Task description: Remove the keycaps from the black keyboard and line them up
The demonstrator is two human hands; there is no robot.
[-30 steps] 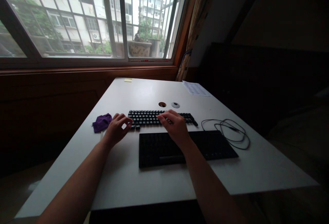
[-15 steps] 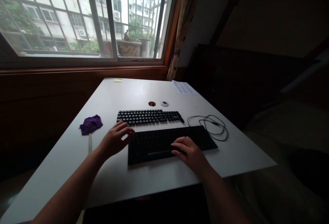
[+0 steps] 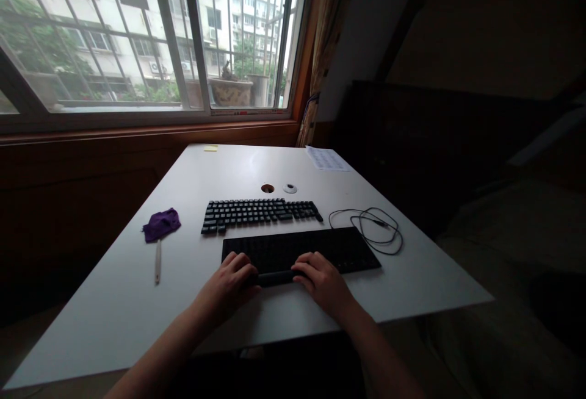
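A black keyboard base (image 3: 315,246), stripped of most of its keycaps, lies on the white desk in front of me. Along its front edge runs a long black space bar (image 3: 276,277). My left hand (image 3: 233,280) is closed at the bar's left end, fingers curled over the top and thumb low at the front. At the right end my right hand (image 3: 318,277) pinches with bent fingers, its thumb near the front edge. The fingertips' exact contact is partly hidden. Behind the base, loose black keycaps (image 3: 256,211) lie laid out in keyboard order.
A purple cloth (image 3: 162,224) and a thin pale stick or brush (image 3: 158,262) lie at left. The black cable (image 3: 379,246) coils on the right. Farther back are a desk hole (image 3: 268,188), its white ring cover (image 3: 290,188), printed paper (image 3: 327,159) and a yellow note (image 3: 210,148).
My left hand has come down and right from above the keyboard's left edge to the space bar. My right hand has shifted slightly left to the bar's other end.
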